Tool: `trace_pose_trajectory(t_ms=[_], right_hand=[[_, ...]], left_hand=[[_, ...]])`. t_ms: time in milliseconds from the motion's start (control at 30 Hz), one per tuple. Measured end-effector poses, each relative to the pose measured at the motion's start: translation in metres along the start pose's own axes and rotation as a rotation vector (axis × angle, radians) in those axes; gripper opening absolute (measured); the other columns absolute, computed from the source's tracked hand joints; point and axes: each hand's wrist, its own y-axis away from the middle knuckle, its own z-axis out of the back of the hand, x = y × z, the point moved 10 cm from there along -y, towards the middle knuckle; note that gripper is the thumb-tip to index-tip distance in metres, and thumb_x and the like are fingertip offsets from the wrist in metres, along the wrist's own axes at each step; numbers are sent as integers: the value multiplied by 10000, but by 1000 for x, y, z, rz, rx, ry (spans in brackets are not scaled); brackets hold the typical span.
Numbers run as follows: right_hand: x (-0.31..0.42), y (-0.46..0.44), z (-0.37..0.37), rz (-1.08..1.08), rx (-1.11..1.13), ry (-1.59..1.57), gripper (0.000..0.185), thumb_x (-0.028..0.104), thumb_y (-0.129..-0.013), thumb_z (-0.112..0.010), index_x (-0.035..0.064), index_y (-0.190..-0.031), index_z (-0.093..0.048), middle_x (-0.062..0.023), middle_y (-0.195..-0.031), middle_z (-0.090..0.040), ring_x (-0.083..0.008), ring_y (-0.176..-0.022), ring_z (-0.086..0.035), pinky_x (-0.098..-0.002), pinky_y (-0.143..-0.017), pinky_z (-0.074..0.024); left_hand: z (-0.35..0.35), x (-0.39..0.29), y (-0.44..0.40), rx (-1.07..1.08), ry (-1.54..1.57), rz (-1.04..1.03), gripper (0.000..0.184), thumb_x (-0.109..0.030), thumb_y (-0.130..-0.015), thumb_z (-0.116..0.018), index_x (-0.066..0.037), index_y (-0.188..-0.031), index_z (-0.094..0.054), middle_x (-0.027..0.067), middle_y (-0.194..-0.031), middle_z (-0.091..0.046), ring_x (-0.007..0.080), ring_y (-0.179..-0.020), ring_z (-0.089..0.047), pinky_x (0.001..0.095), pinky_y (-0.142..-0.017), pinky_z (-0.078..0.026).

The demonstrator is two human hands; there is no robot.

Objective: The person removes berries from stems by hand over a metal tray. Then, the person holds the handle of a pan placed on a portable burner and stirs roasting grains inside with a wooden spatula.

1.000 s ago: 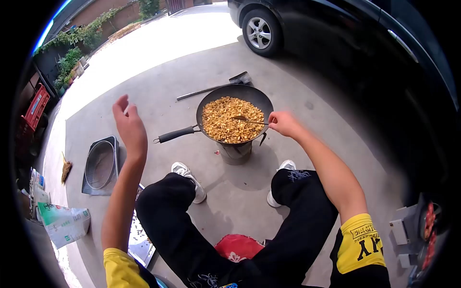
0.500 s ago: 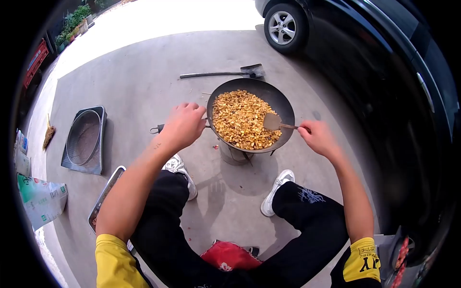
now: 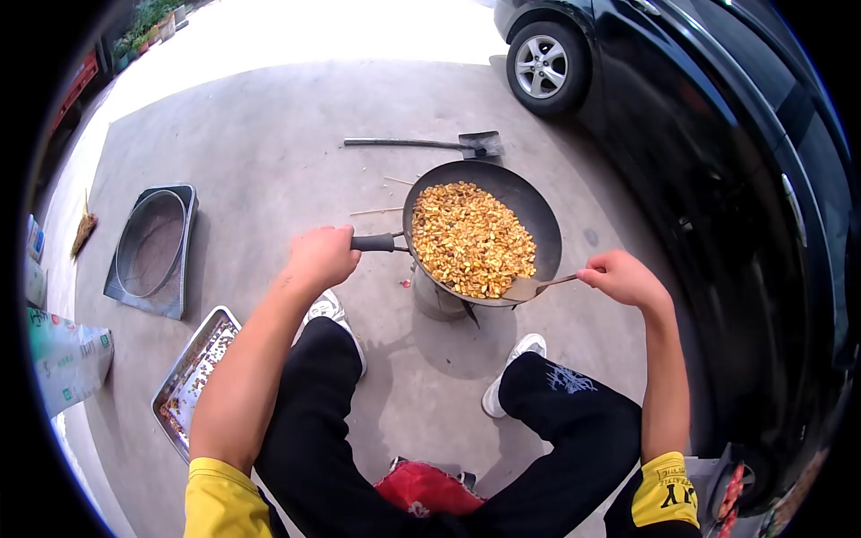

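Note:
A dark wok (image 3: 529,202) rests on a small round stove (image 3: 437,302) between my feet, tilted slightly toward me. Many small golden-brown pieces (image 3: 471,238) fill much of it; their kind I cannot make out. My left hand (image 3: 325,255) is closed round the end of the wok's black handle (image 3: 374,242). In my right hand (image 3: 625,276) is the thin handle of a spatula (image 3: 523,289). Its flat blade lies at the lower right edge of the food, near the wok's rim.
Behind the wok lies a shovel (image 3: 421,143) on the concrete. To the left are a round sieve in a dark tray (image 3: 187,260) and a metal tray (image 3: 166,390) with scattered bits. A black car (image 3: 682,179) stands close on the right.
My left hand has moved left from beside the wok's rim and taken hold of its handle. The spatula has shifted from the right side of the food down to its lower right edge.

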Motion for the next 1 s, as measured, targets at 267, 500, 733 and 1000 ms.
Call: trace_pose_trajectory(t_ms=[267, 500, 733, 1000], right_hand=[[13, -32, -60, 94, 201, 63, 284, 243, -880, -566, -8, -829, -688, -187, -739, -660, -292, -704, -643, -411, -678, -492], [20, -29, -76, 99, 103, 84, 288, 265, -894, -570, 5, -866, -690, -229, -845, -669, -376, -823, -644, -446, -760, -496], [11, -41, -113, 31, 47, -26, 297, 265, -903, -567, -7, -871, -681, -251, -787, -642, -399, -773, -639, -476, -720, -488], [16, -85, -83, -144, -42, -458, 332, 261, -881, -592, -9, -704, -672, -52, -488, -476, -152, -410, -420, -351, -442, -338]], left_hand=[[-7, -5, -6, -41, -8, -88, 242, -138, -852, -570, -130, -1084, -639, 127, -968, -638, 313, -976, -605, 455, -804, -486], [-8, -4, -4, -80, 4, -105, 257, -128, -860, -561, -138, -1106, -634, 138, -963, -629, 318, -962, -603, 457, -789, -481], [-13, -5, -3, -30, -12, -87, 271, -127, -879, -548, -151, -1140, -616, 145, -982, -610, 335, -977, -592, 479, -811, -456], [-16, -6, -8, -28, -55, -80, 317, -147, -894, -546, -175, -1205, -597, 140, -1004, -608, 336, -991, -590, 479, -829, -456]])
